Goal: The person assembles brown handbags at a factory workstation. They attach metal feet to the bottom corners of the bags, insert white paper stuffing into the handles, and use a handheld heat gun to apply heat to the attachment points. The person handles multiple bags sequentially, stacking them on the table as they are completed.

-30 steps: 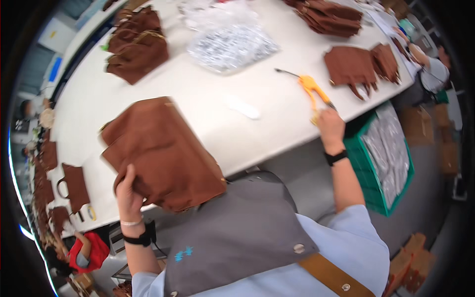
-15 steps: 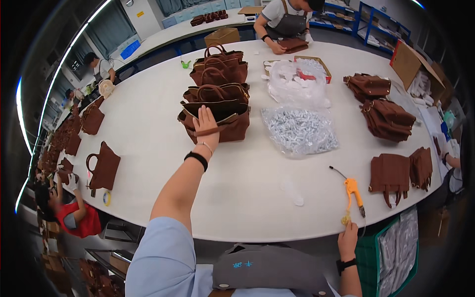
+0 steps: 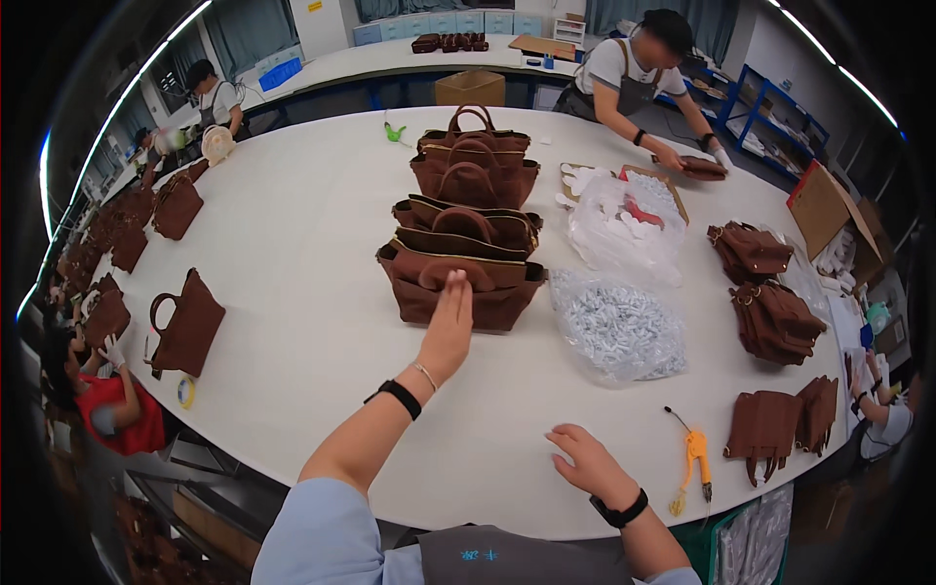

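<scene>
The left hand (image 3: 447, 327) reaches out, fingers flat and released, touching the nearest brown handbag (image 3: 458, 288) at the front of a row of several lined up on the white tabletop (image 3: 312, 224). The right hand (image 3: 590, 463) rests open and empty near the orange tool (image 3: 694, 458). More bags lie unsorted at the edges.

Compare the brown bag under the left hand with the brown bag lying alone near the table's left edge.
The bag under the left hand is the front one of a row of bags lined up at mid-table; the lone bag lies apart, nothing touching it. The front bag stands with its top open; the lone bag lies flat on its side. The front bag's handle is folded down, while the lone bag's handle loops out toward the left. Both are brown handbags.
</scene>
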`<state>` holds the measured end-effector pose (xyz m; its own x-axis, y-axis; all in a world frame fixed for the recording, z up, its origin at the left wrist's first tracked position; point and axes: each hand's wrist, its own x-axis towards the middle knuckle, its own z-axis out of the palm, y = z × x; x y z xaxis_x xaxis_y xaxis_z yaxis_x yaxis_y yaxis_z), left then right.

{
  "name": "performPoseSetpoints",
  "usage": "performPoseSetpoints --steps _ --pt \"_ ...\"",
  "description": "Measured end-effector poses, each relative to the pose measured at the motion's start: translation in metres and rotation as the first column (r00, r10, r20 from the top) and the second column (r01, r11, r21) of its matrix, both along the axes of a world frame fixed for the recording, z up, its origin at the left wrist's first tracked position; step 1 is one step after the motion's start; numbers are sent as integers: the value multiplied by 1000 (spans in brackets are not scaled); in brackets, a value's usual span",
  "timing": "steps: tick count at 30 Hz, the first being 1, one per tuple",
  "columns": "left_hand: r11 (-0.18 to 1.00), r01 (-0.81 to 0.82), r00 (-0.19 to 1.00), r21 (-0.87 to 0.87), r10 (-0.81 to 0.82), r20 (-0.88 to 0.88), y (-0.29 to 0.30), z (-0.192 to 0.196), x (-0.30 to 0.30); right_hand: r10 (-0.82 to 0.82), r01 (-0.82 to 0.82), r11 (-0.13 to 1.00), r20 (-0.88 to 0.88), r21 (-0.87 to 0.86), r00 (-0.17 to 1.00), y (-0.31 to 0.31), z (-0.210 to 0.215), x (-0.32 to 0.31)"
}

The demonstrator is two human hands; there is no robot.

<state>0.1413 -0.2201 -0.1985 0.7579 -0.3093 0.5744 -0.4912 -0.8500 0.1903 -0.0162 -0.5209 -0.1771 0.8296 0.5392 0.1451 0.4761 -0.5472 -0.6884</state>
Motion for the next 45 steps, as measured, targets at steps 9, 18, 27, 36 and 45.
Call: performPoseSetpoints --steps 9,18,27,36,45 --pt "937 -348 928 9 346 -135 239 -17 -86 66 -66 998 -17 -20 998 194 -72 191" --pt "344 -898 418 273 861 291 612 20 -145 35 33 943 198 -332 980 263 -47 304" --pt "201 -903 142 380 974 -178 686 20 -98 -108 131 928 86 -348 990 257 -99 446" --pt "291 -825 183 484 949 -258 707 43 -94 -288 331 868 169 -370 943 244 -133 532" --pt "447 -756 294 478 884 -362 629 33 -78 -58 66 974 43 -215 997 174 -51 306"
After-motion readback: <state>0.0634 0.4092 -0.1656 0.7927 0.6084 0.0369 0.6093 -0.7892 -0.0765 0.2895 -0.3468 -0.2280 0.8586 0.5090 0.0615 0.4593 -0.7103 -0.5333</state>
